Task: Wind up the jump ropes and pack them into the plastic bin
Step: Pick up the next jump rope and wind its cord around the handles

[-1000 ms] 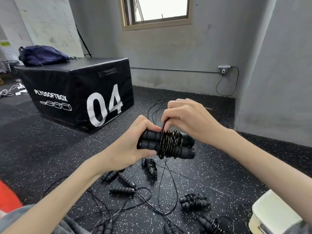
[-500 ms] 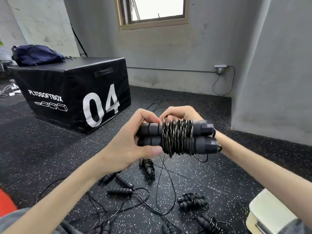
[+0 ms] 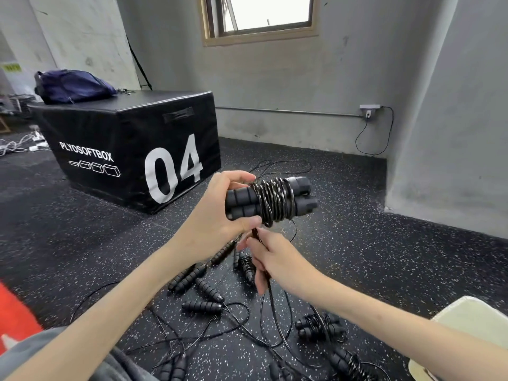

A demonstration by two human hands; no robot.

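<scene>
The right hand (image 3: 277, 259) has dropped from above the 2 handles (image 3: 270, 200) to just below them, pinching the rope's tail (image 3: 259, 237); the left hand (image 3: 220, 213) grips the bundle. Winding looks nearly finished; the bin (image 3: 467, 325) waits lower right.

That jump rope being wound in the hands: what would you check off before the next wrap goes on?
1. Left hand grips both handles together: ok.
2. Coils sit snug around the handles: ok.
3. Right hand pinches the loose cord: ok.
4. Trailing cord free of the other ropes on the floor: cannot tell.
5. Plastic bin within reach at lower right: ok, though only its corner shows.
</scene>
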